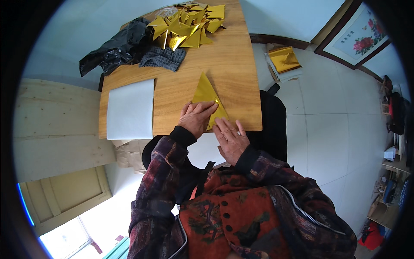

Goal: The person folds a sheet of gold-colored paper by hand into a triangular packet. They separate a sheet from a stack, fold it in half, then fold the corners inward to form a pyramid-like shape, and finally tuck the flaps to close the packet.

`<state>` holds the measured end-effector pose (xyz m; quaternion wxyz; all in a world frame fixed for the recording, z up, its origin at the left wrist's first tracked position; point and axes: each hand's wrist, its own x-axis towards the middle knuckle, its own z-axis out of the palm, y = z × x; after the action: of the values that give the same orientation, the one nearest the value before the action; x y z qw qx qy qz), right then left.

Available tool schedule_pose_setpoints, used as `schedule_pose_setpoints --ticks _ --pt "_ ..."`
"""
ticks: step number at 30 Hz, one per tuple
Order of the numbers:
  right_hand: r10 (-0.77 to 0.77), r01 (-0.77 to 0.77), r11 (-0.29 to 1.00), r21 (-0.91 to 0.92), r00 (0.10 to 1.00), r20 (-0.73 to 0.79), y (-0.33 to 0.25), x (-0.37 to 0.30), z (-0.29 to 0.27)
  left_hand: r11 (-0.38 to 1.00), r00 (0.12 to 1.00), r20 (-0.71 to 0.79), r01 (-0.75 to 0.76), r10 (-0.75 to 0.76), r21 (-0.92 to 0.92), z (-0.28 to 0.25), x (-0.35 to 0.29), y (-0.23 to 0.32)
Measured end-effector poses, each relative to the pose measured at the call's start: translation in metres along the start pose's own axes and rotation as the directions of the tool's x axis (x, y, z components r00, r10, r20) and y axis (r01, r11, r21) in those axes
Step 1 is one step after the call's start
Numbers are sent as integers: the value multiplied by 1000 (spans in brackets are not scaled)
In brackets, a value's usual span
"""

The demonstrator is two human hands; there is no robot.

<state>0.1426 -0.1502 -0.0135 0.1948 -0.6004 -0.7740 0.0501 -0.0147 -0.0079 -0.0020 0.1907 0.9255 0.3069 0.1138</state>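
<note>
A sheet of gold foil paper [203, 91], folded into a tall triangle, lies on the wooden table close to its front edge. My left hand [196, 117] presses on its lower part, fingers bent and held together across the foil. At the triangle's lower right corner rests my right hand [231, 139], its fingers stretched out and somewhat apart, fingertips touching the paper. The hands cover part of the triangle's lower edge.
A pile of folded gold foil pieces [187, 26] occupies the table's far end, beside a black plastic bag [118, 45] and a dark textured cloth [162, 58]. A stack of pale sheets [130, 110] lies left. More gold paper [283, 59] sits beyond the table's right side.
</note>
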Motion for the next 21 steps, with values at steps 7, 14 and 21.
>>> schedule_pose_setpoints --ticks 7,14,21 --pt "12 -12 1000 -18 1000 -13 3 1 -1 1000 1000 -1 -11 11 -1 0 0 -1" --pt "34 -34 999 -13 998 -45 6 3 -5 999 1000 -12 -7 7 -36 5 0 -3" --pt "89 -82 992 100 994 -69 15 6 -18 999 999 -33 11 -9 36 2 -1 6"
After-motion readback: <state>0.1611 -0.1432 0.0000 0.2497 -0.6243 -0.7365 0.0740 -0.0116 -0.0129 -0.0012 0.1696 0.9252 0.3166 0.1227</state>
